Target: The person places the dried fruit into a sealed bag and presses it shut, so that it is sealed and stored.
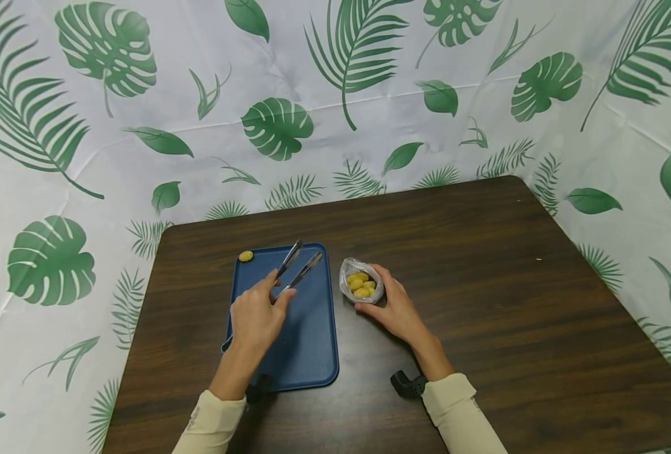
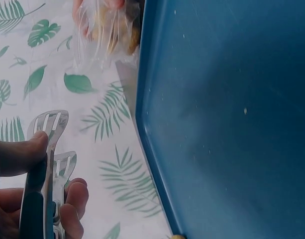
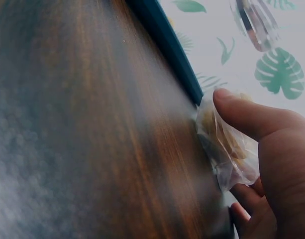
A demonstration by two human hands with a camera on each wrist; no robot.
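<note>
The left hand (image 1: 256, 316) grips shiny metal tongs (image 1: 307, 268), their 2 slotted tips parted, above the blue tray (image 1: 307, 343); the right hand (image 1: 396, 309) curls round a clear, crinkled plastic bag (image 3: 224, 154), open-topped just beside the tray, showing plump yellow ovals (image 1: 361, 284); 1 similar piece (image 1: 246, 256) lies at the tray's far-left corner.

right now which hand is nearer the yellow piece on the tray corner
Left. The left hand, gripping tongs over the tray, is just this side of the yellow piece; the right hand is farther, beyond the tray's right edge, holding the plastic bag.
</note>
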